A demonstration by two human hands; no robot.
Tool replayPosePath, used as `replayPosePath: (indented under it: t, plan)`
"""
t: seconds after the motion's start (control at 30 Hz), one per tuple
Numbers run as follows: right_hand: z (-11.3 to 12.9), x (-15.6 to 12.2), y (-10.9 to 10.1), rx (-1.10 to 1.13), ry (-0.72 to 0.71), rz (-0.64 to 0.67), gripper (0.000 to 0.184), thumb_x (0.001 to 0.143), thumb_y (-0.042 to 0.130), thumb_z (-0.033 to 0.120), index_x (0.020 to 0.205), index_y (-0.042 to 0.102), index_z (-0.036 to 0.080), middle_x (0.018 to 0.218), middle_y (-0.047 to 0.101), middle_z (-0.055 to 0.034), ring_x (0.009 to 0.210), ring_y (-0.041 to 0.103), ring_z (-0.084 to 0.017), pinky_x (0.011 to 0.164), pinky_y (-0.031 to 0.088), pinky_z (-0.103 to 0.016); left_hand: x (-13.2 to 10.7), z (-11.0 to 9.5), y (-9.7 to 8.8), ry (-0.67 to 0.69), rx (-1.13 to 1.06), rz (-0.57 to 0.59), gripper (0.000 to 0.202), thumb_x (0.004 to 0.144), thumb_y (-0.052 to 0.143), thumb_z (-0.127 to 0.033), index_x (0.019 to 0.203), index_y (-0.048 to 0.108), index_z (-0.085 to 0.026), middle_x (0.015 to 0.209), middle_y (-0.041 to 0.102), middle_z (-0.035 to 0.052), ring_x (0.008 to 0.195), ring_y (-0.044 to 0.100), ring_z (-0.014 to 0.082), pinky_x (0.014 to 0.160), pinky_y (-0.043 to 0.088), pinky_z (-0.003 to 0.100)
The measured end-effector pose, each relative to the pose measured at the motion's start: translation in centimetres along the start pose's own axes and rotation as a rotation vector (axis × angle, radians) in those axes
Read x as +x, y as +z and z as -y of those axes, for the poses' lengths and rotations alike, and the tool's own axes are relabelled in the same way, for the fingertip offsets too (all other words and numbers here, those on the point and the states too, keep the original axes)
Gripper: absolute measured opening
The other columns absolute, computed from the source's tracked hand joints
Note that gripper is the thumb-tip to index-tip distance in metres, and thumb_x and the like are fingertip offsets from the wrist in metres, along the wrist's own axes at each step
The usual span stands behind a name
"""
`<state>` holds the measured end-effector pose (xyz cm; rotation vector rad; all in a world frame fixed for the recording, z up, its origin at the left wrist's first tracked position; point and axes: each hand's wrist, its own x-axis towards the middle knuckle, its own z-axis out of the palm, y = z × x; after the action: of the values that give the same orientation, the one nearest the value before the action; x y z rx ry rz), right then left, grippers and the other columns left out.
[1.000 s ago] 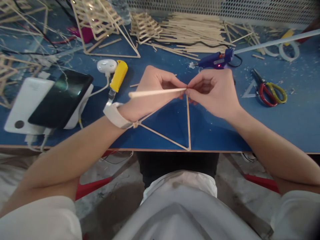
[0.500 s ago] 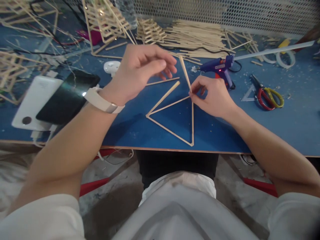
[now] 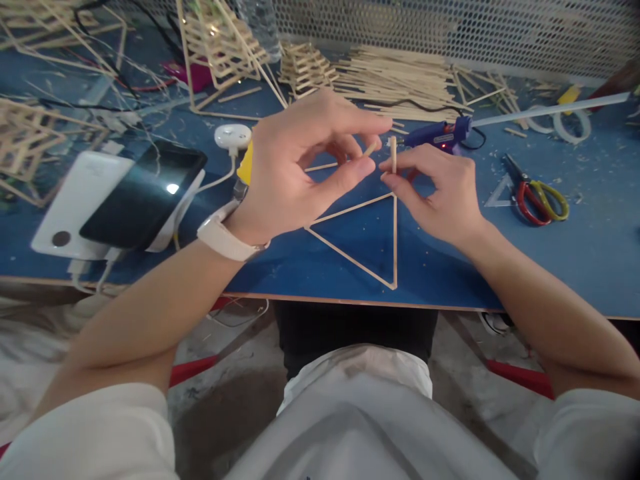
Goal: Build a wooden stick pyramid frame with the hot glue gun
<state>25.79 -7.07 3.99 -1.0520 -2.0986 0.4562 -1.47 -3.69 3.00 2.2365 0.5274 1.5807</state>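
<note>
A triangle of thin wooden sticks (image 3: 351, 259) lies flat on the blue table. At its far right corner, my right hand (image 3: 434, 190) pinches a short wooden stick (image 3: 393, 155) between thumb and fingers, its top pointing up. My left hand (image 3: 305, 160) is over the triangle's left corner and hides part of it. Between its thumb and fingers shows the end of another wooden stick (image 3: 370, 149); the rest of that stick is behind the hand. The two hands' fingertips are close together but apart.
A blue glue gun (image 3: 445, 135) lies beyond my right hand, with scissors (image 3: 540, 199) and a clear set square (image 3: 500, 192) to the right. Piled sticks (image 3: 395, 77) and stick frames (image 3: 220, 47) are at the back. Phones (image 3: 143, 193) with cables lie left.
My left hand has moved right and down and closed on the leaning stick's end. The stick in my right hand stands more upright. The view has shifted slightly.
</note>
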Motion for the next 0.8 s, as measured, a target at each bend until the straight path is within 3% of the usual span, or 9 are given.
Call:
replayPosePath:
  t: [0.17,0.47,0.6,0.8]
  plan:
    - [0.5,-0.3,-0.2,0.053,0.033,0.001,0.022,0.115,0.074,0.052,0.120,0.090,0.038,0.125,0.087,-0.0056,0.114,0.082,-0.035,0.113,0.067,-0.056,0.4,1.6,0.3,-0.069,0.071,0.013,0.052,0.111,0.076,-0.076,0.127,0.085,-0.028,0.120,0.082,0.0090,0.094,0.081,0.0167,0.084,0.070,0.030]
    - [1.0,-0.2,-0.7,0.048,0.087,0.043,0.026,0.113,0.076,0.057,0.119,0.092,0.038,0.120,0.086,-0.0056,0.114,0.083,-0.034,0.113,0.068,-0.055,0.4,-1.2,0.4,0.072,0.135,-0.045,0.040,0.118,0.069,-0.065,0.129,0.089,-0.032,0.107,0.083,0.0059,0.091,0.082,0.0177,0.080,0.069,0.032]
    - [0.6,0.0,-1.2,0.093,0.065,0.056,0.021,0.111,0.080,0.052,0.119,0.094,0.039,0.118,0.087,-0.0041,0.112,0.084,-0.033,0.110,0.068,-0.053,0.5,-0.3,0.4,0.106,0.134,-0.008,0.044,0.118,0.067,-0.070,0.128,0.086,-0.032,0.108,0.081,0.0055,0.096,0.079,0.0181,0.091,0.068,0.036]
    - [-0.9,0.7,-1.8,0.054,0.022,0.141,0.015,0.103,0.089,0.044,0.115,0.094,0.038,0.112,0.091,-0.0046,0.104,0.083,-0.032,0.102,0.068,-0.051,0.4,0.8,0.9,0.085,0.150,-0.033,0.049,0.118,0.065,-0.073,0.123,0.085,-0.028,0.109,0.078,0.0064,0.094,0.078,0.0175,0.090,0.066,0.035]
